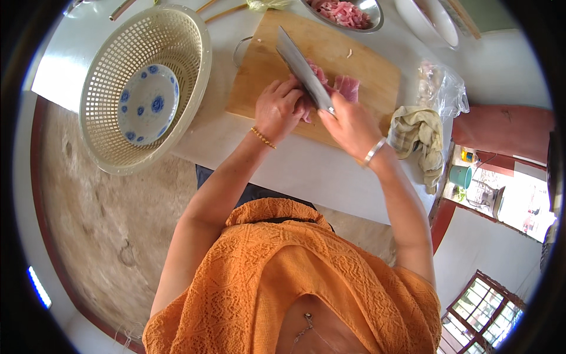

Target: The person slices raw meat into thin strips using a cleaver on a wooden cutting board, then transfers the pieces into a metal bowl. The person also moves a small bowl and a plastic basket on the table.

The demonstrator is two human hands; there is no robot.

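Note:
My right hand (351, 124) grips the handle of a cleaver (305, 71), its broad blade slanting up and to the left over a wooden cutting board (376, 84). Beside the blade, my left hand (278, 108) presses on raw meat (305, 110), its fingers curled close to the steel. More cut meat lies just beyond the blade, partly hidden by it. A separate chunk of raw meat (347, 87) rests on the board near my right hand. At the top, a metal bowl (376, 20) holds sliced raw meat (340, 13).
Left of the board, a plastic colander (204, 66) holds a blue-patterned white dish (148, 106). A crumpled cloth (420, 128) and a clear plastic bag (446, 88) lie to the right. A white bowl (426, 22) stands at the upper right. The table's near edge runs before my body.

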